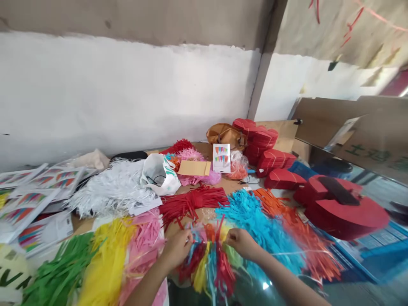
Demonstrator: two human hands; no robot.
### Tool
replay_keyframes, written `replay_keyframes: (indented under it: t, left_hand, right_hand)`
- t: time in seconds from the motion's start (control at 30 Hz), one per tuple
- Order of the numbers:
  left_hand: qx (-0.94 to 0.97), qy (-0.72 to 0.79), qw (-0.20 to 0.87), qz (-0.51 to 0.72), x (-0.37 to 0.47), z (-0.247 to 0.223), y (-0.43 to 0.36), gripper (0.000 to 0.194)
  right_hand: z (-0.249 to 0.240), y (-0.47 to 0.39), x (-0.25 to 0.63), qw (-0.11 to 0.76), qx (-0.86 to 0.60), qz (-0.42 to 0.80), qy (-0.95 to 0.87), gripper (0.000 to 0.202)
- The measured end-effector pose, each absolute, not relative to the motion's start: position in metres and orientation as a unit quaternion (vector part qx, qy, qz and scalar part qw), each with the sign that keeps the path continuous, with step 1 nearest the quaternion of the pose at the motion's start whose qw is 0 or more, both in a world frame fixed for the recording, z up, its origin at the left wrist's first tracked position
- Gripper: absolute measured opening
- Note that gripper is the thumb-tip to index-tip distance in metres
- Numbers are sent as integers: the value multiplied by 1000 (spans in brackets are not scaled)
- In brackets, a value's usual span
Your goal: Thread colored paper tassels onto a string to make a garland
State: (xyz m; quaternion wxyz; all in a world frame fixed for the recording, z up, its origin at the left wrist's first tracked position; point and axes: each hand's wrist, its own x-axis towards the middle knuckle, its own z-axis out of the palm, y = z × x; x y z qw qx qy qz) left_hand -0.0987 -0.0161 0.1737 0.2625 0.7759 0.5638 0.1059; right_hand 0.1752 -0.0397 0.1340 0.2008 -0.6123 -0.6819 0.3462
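Note:
Fingers pinched, my left hand (179,247) is at the left end of a multicoloured tassel garland (212,265). My right hand (241,243) is closed at the garland's other side, so the bunch hangs between both hands. Red, yellow, light blue and pale green tassels dangle from it, slightly blurred. Exactly what lies between the fingertips is too small to see. Pink strips (146,231) lie beside my left forearm, and blue strips (251,225) lie beyond and to the right of my right hand. Just ahead is a bundle of dark red strips (196,199).
Green strips (60,272) and yellow strips (110,250) lie at left, with white strips (111,185) behind. Orange strips (296,229) and stacked red paper pieces (346,208) are at right. A white bag (161,172), a brown bag (226,134) and printed packets (28,208) stand further back.

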Motion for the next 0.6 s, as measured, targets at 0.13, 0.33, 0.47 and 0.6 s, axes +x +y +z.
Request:
replay_keyframes:
  t: [0.13,0.33,0.47,0.6]
  left_hand:
    - [746,608,255,90,-102,179,-14,19]
    - [722,642,244,81,-102,188,-23,24]
    - [747,619,226,90,-92,186,-24,20]
    - [730,645,202,98,-84,185,-14,17]
  right_hand:
    - [133,-24,172,191,-600,359,-689,12]
    - [143,-12,172,233,-555,406,-688,23]
    - [144,-9,165,232,-535,394,-710,17]
    - [137,3,156,261,-585,391,-661,18]
